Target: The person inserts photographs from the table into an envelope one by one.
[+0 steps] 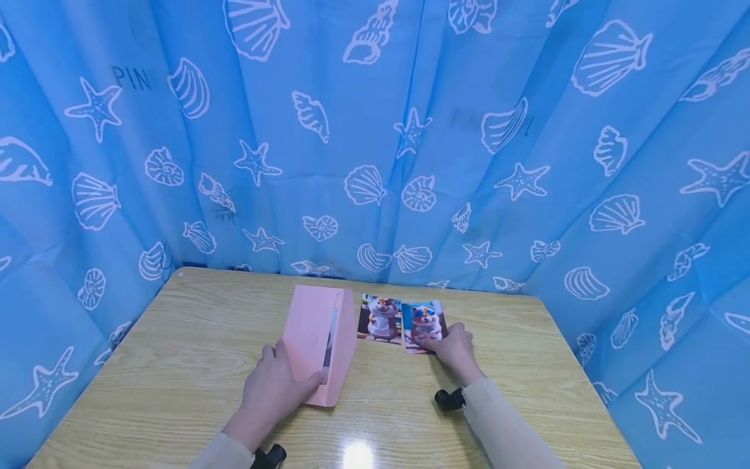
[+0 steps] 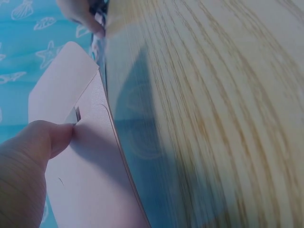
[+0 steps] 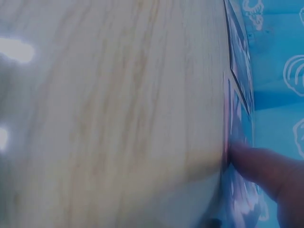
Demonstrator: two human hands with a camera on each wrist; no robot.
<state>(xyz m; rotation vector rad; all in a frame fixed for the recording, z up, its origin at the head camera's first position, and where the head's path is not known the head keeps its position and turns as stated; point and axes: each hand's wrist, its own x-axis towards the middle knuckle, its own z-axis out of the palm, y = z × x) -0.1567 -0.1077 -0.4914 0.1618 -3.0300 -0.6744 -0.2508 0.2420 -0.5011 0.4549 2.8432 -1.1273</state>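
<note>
My left hand (image 1: 272, 384) grips the near end of a pink paper envelope (image 1: 305, 326) on the left of the table's middle. Its thumb lies at the pocket's opening, where a strip of a picture card (image 1: 331, 345) shows inside; the envelope's flap (image 1: 349, 339) stands folded back to the right. In the left wrist view, the thumb (image 2: 45, 140) presses on the envelope's face. My right hand (image 1: 458, 355) pinches the lower right corner of a hamster photo (image 1: 423, 314) with blue sunglasses. Close to its left lies another hamster photo (image 1: 375, 322).
A wooden table (image 1: 234, 312) carries everything. Behind it and at both sides hangs a blue curtain (image 1: 328, 150) printed with white shells and starfish. Black wrist mounts (image 1: 450, 399) stick out by the sleeves, and bright glare lies on the table's near part.
</note>
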